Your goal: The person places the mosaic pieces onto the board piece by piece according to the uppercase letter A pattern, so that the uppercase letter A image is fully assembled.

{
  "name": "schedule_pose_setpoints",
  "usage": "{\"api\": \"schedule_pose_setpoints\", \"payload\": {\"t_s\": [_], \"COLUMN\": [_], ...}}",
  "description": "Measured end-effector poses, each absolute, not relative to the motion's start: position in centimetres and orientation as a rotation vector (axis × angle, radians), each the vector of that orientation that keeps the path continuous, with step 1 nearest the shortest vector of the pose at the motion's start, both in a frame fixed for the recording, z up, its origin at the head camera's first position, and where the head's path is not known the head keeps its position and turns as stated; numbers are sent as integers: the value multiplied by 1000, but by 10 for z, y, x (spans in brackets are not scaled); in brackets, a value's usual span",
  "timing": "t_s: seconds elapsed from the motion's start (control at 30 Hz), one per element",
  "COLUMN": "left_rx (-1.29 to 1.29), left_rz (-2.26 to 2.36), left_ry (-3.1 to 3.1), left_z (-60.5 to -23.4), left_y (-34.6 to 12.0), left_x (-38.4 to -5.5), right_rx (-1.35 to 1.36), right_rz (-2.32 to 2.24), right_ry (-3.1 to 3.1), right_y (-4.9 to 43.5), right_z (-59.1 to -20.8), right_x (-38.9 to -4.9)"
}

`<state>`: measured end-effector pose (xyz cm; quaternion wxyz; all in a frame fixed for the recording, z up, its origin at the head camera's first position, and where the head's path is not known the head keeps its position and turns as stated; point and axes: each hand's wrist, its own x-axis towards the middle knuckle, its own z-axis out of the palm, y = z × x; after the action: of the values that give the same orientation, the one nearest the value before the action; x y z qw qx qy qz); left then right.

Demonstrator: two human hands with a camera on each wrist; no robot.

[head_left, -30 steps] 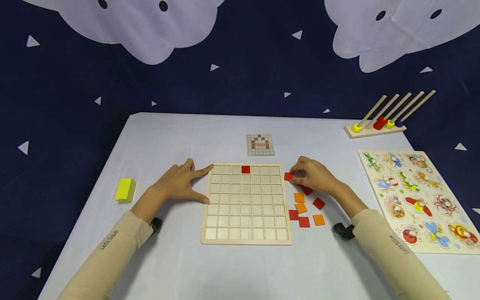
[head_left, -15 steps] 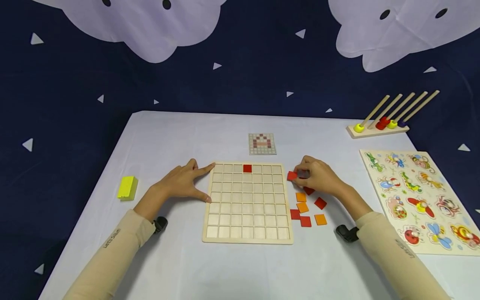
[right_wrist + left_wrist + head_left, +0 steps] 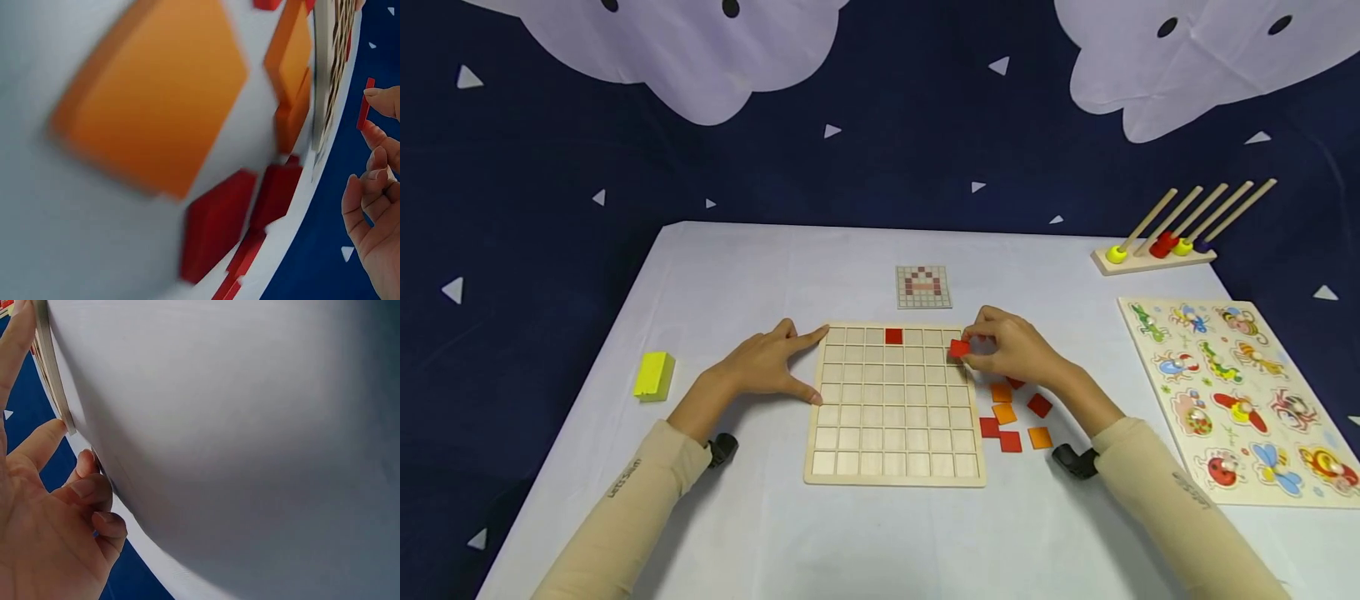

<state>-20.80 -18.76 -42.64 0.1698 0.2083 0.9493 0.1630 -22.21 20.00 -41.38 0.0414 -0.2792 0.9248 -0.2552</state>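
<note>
- Pinching a red tile (image 3: 959, 348) between the fingers of the right hand (image 3: 1013, 345), above the right-hand column of the wooden grid board (image 3: 895, 481), near its upper corner; not yet seated.
- Bracing the board's left edge with the spread thumb and index finger of the left hand (image 3: 763, 364), grasping nothing.
- Apparently at an early step of copying the pattern card (image 3: 923, 287), with just one placed tile (image 3: 893, 337) in the middle of the top row.
- Next, probably calling for a move leftward over the board, lining up with a bare cell and lowering flat; impossible to tell which cell.
- Compared with half a second ago, shifted from beside the board's right edge to over the board, away from the loose tiles (image 3: 1040, 437) on the worktop (image 3: 760, 533); unchanged at the left edge.
</note>
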Motion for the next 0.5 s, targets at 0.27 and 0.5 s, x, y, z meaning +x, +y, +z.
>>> {"api": "schedule_pose_setpoints", "payload": {"t_s": [0.27,0.5], "left_rx": [582,589], "left_rz": [467,476], "left_ry": [2690,2695], "left_z": [-426,-426], "left_y": [-188,-187], "left_x": [-208,-208], "right_rx": [-942,-952], "right_rz": [-788,-794], "right_ry": [2805,2767], "right_y": [176,154], "right_z": [-410,-408], "right_x": [-225,-227]}}
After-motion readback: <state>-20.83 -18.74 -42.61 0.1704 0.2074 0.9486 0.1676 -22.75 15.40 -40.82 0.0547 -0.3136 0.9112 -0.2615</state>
